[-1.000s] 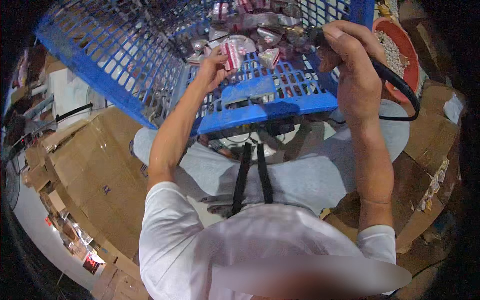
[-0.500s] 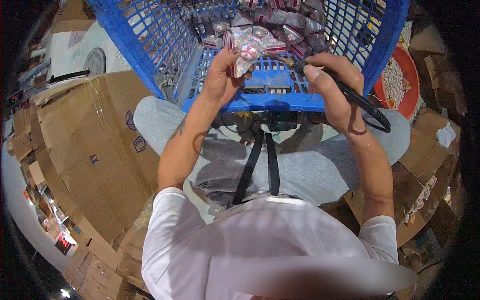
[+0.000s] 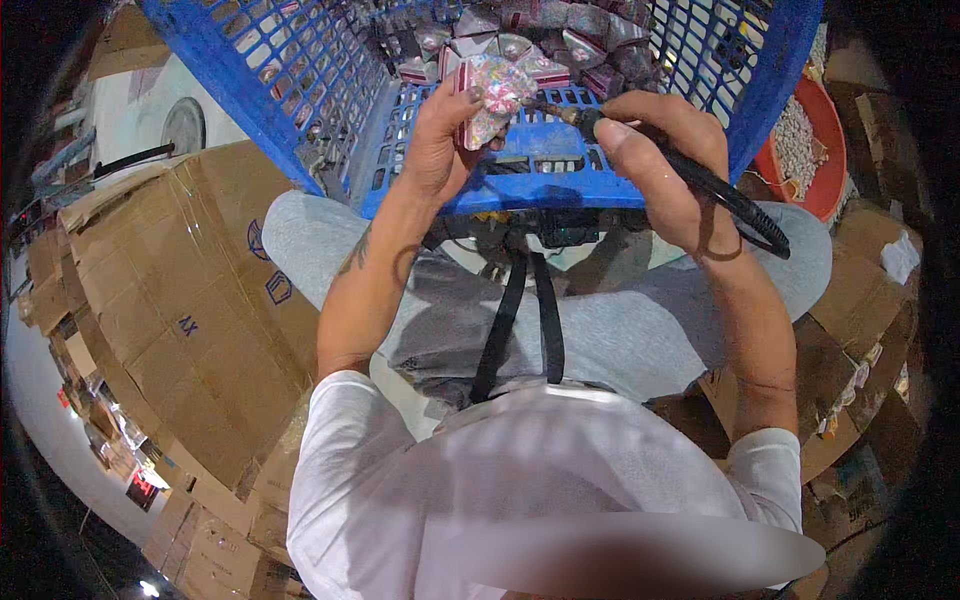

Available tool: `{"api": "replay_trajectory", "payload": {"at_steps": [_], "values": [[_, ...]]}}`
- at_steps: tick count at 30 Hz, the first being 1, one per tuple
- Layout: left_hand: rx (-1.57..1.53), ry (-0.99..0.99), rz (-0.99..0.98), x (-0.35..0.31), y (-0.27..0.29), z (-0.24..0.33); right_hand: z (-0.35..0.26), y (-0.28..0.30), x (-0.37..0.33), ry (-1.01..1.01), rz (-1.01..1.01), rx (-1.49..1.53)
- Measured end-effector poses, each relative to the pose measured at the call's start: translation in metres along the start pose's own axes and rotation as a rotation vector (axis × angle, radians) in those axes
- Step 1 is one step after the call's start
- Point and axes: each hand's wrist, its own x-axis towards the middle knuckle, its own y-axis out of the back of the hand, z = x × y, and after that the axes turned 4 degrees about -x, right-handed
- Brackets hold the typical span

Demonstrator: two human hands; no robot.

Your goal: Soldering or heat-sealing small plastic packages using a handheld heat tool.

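Note:
My left hand (image 3: 437,148) is closed round a small triangular packet (image 3: 490,92), clear and shiny with a dark red edge and a pink and white pattern. In my right hand (image 3: 668,172) is a soldering iron (image 3: 588,122) with a black handle, and its ribbed cord end trails back over the wrist. The thin metal tip points left at the packet's right side; whether it touches cannot be made out. Both hands are above the near rim of a blue plastic basket (image 3: 520,192). Many similar packets (image 3: 540,45) lie piled at the basket's far side.
A large brown cardboard box (image 3: 190,300) stands to my left. At the right, a red basin (image 3: 835,165) holds small pale pieces (image 3: 800,150). More cardboard (image 3: 850,270) lies beyond my right knee. A black strap (image 3: 500,330) hangs between my legs.
The iron's tip has come slightly left, closer to the packet. My left hand still grips the packet in nearly the same place. The view has shifted slightly.

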Motion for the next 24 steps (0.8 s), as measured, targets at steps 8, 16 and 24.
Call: {"api": "replay_trajectory", "payload": {"at_steps": [8, 16, 24], "values": [[0.080, 0.033, 0.013, -0.0015, 0.0050, 0.0010, 0.0001, -0.0009, 0.0014, -0.006, -0.016, -0.001], [0.002, 0.009, 0.039, -0.0018, 0.0011, -0.0001, 0.0020, -0.0016, 0.0015, 0.030, -0.006, -0.020], [0.080, 0.011, 0.040, -0.0017, 0.0005, 0.0000, 0.0018, -0.0026, 0.0009, 0.037, -0.001, -0.040]]}}
